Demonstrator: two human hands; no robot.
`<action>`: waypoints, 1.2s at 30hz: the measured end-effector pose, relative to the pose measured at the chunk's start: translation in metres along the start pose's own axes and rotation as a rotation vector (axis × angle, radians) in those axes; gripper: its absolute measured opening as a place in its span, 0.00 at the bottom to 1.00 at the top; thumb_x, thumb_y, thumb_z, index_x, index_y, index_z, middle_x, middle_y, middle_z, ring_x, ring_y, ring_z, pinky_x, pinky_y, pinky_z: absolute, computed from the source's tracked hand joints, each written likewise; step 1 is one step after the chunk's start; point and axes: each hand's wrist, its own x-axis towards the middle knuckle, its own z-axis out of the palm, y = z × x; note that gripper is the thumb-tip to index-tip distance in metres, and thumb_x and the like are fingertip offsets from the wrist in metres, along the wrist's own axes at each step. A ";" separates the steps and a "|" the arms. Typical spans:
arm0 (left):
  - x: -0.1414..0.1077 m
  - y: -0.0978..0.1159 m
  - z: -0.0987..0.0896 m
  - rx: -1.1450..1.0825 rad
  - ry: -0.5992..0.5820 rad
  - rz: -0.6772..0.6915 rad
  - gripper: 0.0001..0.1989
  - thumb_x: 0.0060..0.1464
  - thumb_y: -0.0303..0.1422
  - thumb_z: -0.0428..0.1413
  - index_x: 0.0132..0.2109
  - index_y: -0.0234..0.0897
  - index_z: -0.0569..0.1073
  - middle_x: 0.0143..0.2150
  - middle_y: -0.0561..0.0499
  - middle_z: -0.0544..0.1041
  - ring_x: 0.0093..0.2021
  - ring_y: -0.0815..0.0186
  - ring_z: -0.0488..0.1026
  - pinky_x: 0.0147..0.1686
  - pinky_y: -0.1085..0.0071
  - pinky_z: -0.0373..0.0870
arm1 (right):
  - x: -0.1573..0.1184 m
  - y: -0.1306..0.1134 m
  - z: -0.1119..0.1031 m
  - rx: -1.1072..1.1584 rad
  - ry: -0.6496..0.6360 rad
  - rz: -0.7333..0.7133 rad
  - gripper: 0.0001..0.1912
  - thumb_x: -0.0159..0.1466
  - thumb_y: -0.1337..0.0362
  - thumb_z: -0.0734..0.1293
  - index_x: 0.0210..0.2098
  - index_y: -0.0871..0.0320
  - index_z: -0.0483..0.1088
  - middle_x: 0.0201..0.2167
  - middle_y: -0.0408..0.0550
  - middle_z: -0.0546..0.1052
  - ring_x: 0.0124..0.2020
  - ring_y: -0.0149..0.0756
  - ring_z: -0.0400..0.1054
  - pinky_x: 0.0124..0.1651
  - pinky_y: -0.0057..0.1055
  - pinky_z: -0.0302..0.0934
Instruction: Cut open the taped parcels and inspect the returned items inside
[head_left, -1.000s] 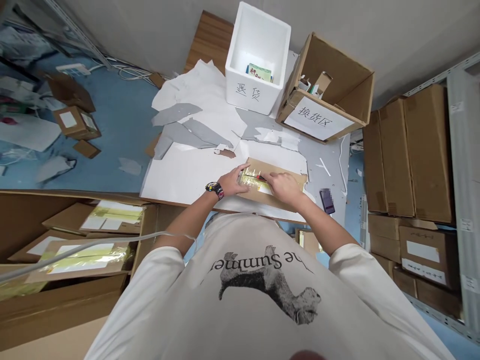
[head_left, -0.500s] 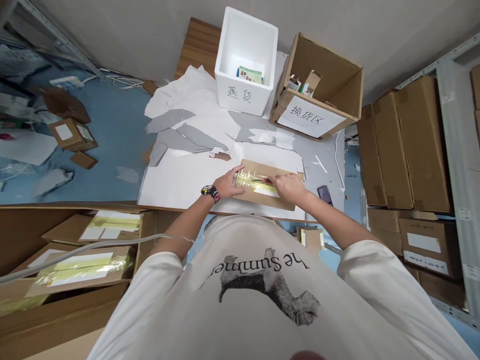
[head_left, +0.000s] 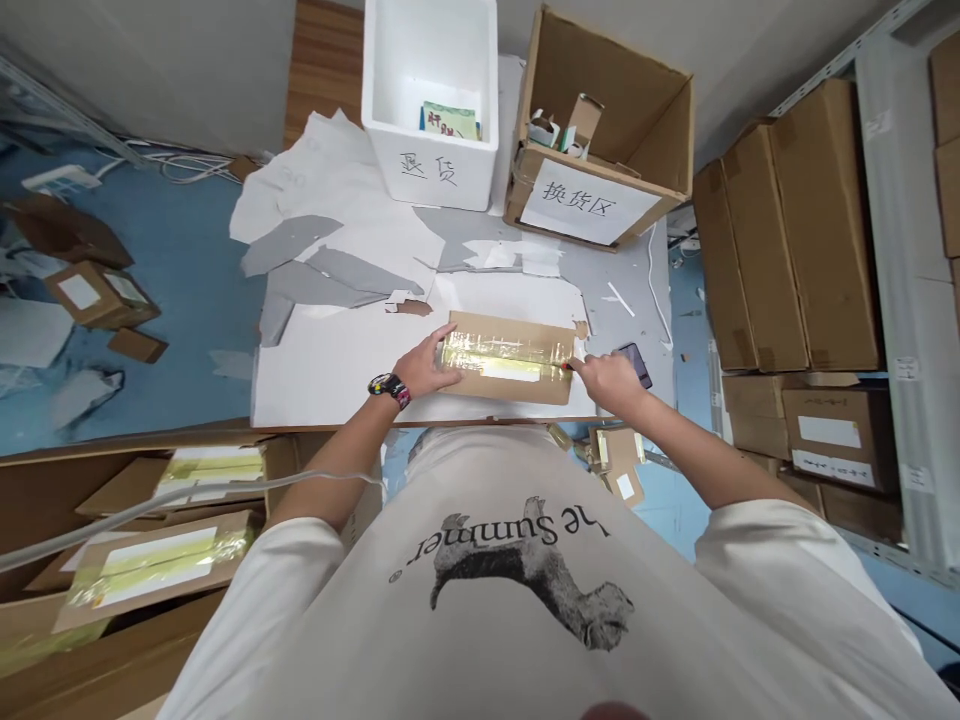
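Beneath the spread fingers [head_left: 433, 345] of the left hand [head_left: 417, 368], a flat brown cardboard parcel [head_left: 510, 392] lies horizontally, banded lengthwise by clear, yellow-tinted packing tape [head_left: 501, 352]. The left fingers rest flat on the parcel's left end, with a black wristwatch with a multicoloured band [head_left: 388, 390] on the wrist behind them.

At the parcel's right end, the gathered fingers [head_left: 589, 366] of the right hand [head_left: 611, 385] pinch a small red-tipped tool [head_left: 566, 366], which touches the tape; its exact type is too small to tell.

Just right of those fingers lies a dark smartphone [head_left: 634, 365]. The parcel rests on a white sheet [head_left: 337, 370] that covers a wooden table [head_left: 319, 70], among torn white and grey paper scraps [head_left: 315, 245].

Ahead of the fingers stand a white foam box [head_left: 427, 110] marked with Chinese characters and holding a printed card [head_left: 450, 120], and an open cardboard box [head_left: 600, 110] bearing a white Chinese-lettered sign [head_left: 589, 200]. Right of the hands, sealed brown cartons [head_left: 787, 250] are stacked on a metal shelf [head_left: 892, 300]. Below the left forearm, an open carton [head_left: 142, 640] holds similar taped parcels [head_left: 161, 570]. Left of the table, a blue floor [head_left: 187, 250] carries scattered cardboard pieces [head_left: 97, 295].
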 end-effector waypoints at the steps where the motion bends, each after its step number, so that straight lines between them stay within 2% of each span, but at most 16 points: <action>1: 0.000 0.000 -0.001 0.013 -0.001 -0.001 0.60 0.58 0.58 0.69 0.89 0.52 0.53 0.85 0.45 0.67 0.79 0.43 0.72 0.76 0.50 0.72 | -0.007 0.012 0.008 0.007 0.007 0.009 0.27 0.78 0.76 0.58 0.71 0.59 0.73 0.56 0.67 0.86 0.55 0.53 0.84 0.56 0.42 0.60; 4: -0.003 0.002 -0.009 0.069 -0.006 -0.002 0.61 0.59 0.58 0.68 0.89 0.48 0.52 0.84 0.43 0.68 0.79 0.43 0.72 0.78 0.50 0.70 | -0.021 0.036 0.033 0.030 0.032 0.026 0.29 0.79 0.74 0.57 0.75 0.55 0.70 0.58 0.66 0.84 0.56 0.53 0.83 0.56 0.43 0.59; 6: -0.004 0.010 -0.015 0.142 0.000 -0.011 0.61 0.58 0.57 0.69 0.89 0.45 0.54 0.84 0.40 0.68 0.81 0.39 0.68 0.80 0.45 0.67 | -0.025 0.041 0.046 0.048 0.052 0.044 0.31 0.80 0.74 0.56 0.78 0.53 0.67 0.60 0.65 0.83 0.56 0.53 0.82 0.55 0.42 0.60; 9: 0.003 0.042 -0.013 0.318 0.099 -0.034 0.58 0.55 0.56 0.71 0.86 0.48 0.61 0.87 0.38 0.61 0.88 0.27 0.50 0.83 0.28 0.51 | -0.023 0.039 0.061 0.093 0.084 0.057 0.29 0.85 0.67 0.53 0.82 0.49 0.62 0.63 0.63 0.82 0.58 0.54 0.81 0.51 0.40 0.62; 11: 0.016 0.075 0.004 0.413 0.161 0.026 0.54 0.58 0.56 0.70 0.85 0.51 0.63 0.90 0.41 0.55 0.90 0.25 0.40 0.83 0.22 0.40 | -0.020 0.037 0.067 0.139 0.099 0.063 0.28 0.88 0.57 0.52 0.83 0.48 0.62 0.64 0.63 0.81 0.58 0.54 0.80 0.48 0.37 0.62; 12: 0.024 0.093 0.017 0.437 0.153 0.095 0.52 0.60 0.56 0.68 0.86 0.52 0.63 0.91 0.43 0.54 0.90 0.27 0.40 0.84 0.23 0.36 | -0.018 0.037 0.069 0.163 0.104 0.070 0.28 0.88 0.54 0.51 0.82 0.48 0.63 0.64 0.62 0.81 0.58 0.53 0.80 0.47 0.37 0.63; 15: 0.051 0.135 0.063 0.451 0.027 0.301 0.49 0.66 0.55 0.65 0.87 0.49 0.61 0.91 0.44 0.55 0.89 0.35 0.48 0.86 0.31 0.36 | -0.012 0.043 0.073 0.239 0.106 0.093 0.29 0.89 0.50 0.51 0.79 0.48 0.69 0.63 0.61 0.81 0.58 0.52 0.79 0.49 0.37 0.64; 17: 0.065 0.147 0.086 0.448 0.016 0.352 0.46 0.67 0.55 0.64 0.85 0.49 0.65 0.90 0.42 0.58 0.88 0.36 0.51 0.86 0.33 0.37 | -0.010 0.050 0.075 0.285 0.111 0.101 0.29 0.89 0.49 0.52 0.76 0.49 0.73 0.62 0.61 0.82 0.58 0.52 0.79 0.51 0.37 0.65; 19: 0.072 0.149 0.097 0.439 0.048 0.357 0.42 0.68 0.55 0.63 0.83 0.51 0.69 0.88 0.42 0.61 0.87 0.36 0.54 0.86 0.33 0.38 | -0.008 0.057 0.078 0.327 0.132 0.100 0.28 0.88 0.49 0.53 0.74 0.50 0.76 0.62 0.61 0.82 0.59 0.53 0.79 0.52 0.37 0.66; 23: 0.080 0.146 0.096 0.429 0.081 0.321 0.43 0.66 0.55 0.65 0.83 0.54 0.70 0.85 0.43 0.67 0.83 0.35 0.60 0.84 0.34 0.42 | 0.000 0.069 0.088 0.516 0.166 0.116 0.25 0.87 0.50 0.59 0.71 0.48 0.81 0.61 0.58 0.84 0.60 0.52 0.79 0.53 0.37 0.68; 27: 0.087 0.155 0.095 0.446 0.085 0.249 0.49 0.62 0.53 0.69 0.85 0.54 0.67 0.82 0.41 0.71 0.80 0.33 0.63 0.82 0.32 0.43 | 0.015 0.084 0.098 0.871 0.066 0.062 0.22 0.82 0.51 0.66 0.68 0.46 0.85 0.58 0.51 0.89 0.54 0.48 0.82 0.52 0.34 0.70; 29: 0.088 0.159 0.097 0.453 0.079 0.239 0.50 0.61 0.53 0.71 0.85 0.54 0.66 0.81 0.41 0.72 0.79 0.33 0.63 0.82 0.31 0.43 | 0.019 0.095 0.102 0.964 0.027 0.030 0.22 0.80 0.51 0.69 0.65 0.47 0.87 0.53 0.50 0.91 0.49 0.47 0.82 0.50 0.34 0.71; 32: 0.086 0.160 0.101 0.449 0.088 0.248 0.50 0.61 0.51 0.71 0.85 0.54 0.65 0.81 0.41 0.72 0.79 0.34 0.63 0.82 0.31 0.42 | 0.009 0.118 0.106 0.974 0.012 0.051 0.22 0.77 0.49 0.70 0.62 0.50 0.89 0.51 0.53 0.91 0.45 0.48 0.82 0.47 0.36 0.70; 36: 0.084 0.153 0.102 0.442 0.109 0.273 0.47 0.65 0.50 0.68 0.86 0.52 0.65 0.81 0.40 0.72 0.79 0.34 0.64 0.82 0.30 0.42 | -0.027 0.146 0.114 0.944 0.058 0.114 0.20 0.76 0.51 0.71 0.59 0.48 0.90 0.46 0.52 0.90 0.41 0.48 0.80 0.45 0.37 0.70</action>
